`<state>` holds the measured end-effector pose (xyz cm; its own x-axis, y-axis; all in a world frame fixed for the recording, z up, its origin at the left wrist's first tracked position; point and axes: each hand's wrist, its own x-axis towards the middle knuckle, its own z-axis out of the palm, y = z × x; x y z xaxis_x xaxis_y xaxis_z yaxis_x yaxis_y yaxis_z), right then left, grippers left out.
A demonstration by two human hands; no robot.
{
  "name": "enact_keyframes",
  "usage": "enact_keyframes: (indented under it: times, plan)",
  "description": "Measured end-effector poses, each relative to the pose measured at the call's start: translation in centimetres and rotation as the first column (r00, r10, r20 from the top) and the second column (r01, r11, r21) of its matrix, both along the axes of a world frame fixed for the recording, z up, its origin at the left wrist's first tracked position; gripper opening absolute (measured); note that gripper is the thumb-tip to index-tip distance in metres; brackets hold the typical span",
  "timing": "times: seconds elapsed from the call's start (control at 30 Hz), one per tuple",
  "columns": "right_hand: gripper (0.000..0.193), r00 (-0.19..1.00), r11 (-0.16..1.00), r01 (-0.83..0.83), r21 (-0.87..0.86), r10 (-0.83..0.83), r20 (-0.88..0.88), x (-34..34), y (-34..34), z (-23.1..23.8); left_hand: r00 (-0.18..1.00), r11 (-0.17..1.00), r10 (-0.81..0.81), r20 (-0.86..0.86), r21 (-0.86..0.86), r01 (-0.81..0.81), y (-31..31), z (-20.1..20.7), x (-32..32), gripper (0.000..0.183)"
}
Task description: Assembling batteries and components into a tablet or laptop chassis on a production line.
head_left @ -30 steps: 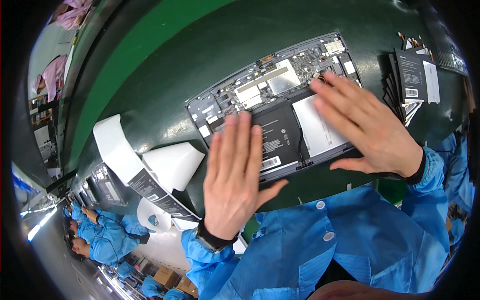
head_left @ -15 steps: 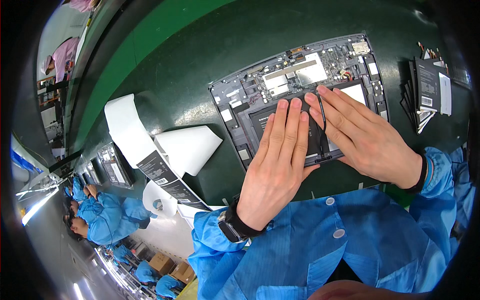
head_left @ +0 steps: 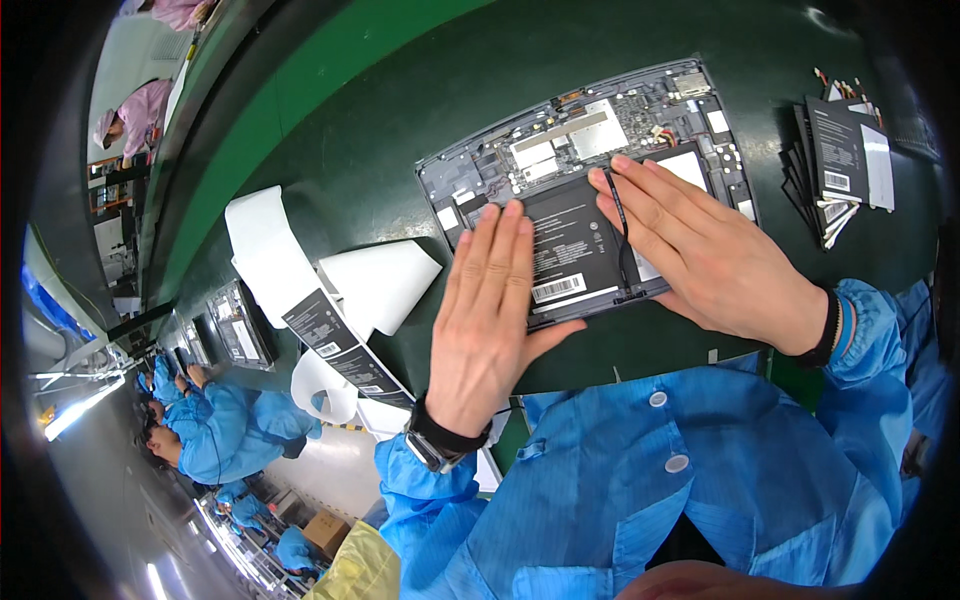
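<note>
An opened tablet (head_left: 470,170) lies on the green bench, its circuit board (head_left: 570,140) showing along the far side. In its near half sits a flat black battery (head_left: 562,238) with a printed label. My left hand (head_left: 485,300) rests flat over the battery's left end, fingers stretched out and thumb apart. Across the right part of the battery lies my right hand (head_left: 710,250), also flat, its fingers covering that end. A thin black cable (head_left: 624,235) runs over the battery beside my right fingers. Neither hand grips anything; what lies under the palms is hidden.
A strip of black labels on white backing (head_left: 330,335) curls over the bench at left, near more opened devices (head_left: 240,325). Several loose batteries (head_left: 840,150) are stacked at right. People in blue work clothes (head_left: 230,425) are farther left.
My left hand has slid left across the battery, uncovering its label. My right hand has barely shifted. The tablet sits slightly farther left and up in view.
</note>
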<state>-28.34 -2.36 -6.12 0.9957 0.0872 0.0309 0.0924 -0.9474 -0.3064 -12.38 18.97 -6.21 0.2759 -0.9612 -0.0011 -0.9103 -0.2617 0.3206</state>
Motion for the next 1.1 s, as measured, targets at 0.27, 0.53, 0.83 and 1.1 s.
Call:
enact_keyframes:
  times: [0.27, 0.53, 0.83, 1.1]
  plan:
    - [0.086, 0.996, 0.997, -0.064, -0.043, 0.067, 0.065, -0.2, 0.0, -0.7, 0.995, 0.996, -0.088, 0.053, 0.007, 0.088, -1.4, 0.2, -1.8, 0.095]
    - [0.085, 0.999, 0.998, -0.007, -0.055, 0.009, 0.034, -0.7, 0.0, -1.1, 0.995, 0.997, 0.053, 0.081, 0.057, -0.058, 0.4, -0.8, -2.1, 0.097]
    - [0.106, 0.985, 0.982, 0.17, -0.08, -0.17, 0.004, -3.9, -1.5, -0.2, 0.99, 0.994, 0.051, 0.128, 0.087, -0.063, 1.3, -0.7, -2.1, 0.095]
    - [0.101, 0.989, 0.987, 0.146, -0.073, -0.145, 0.02, -3.7, -1.5, -0.4, 0.999, 0.999, 0.003, 0.054, 0.041, -0.005, -1.1, -0.9, -5.0, 0.089]
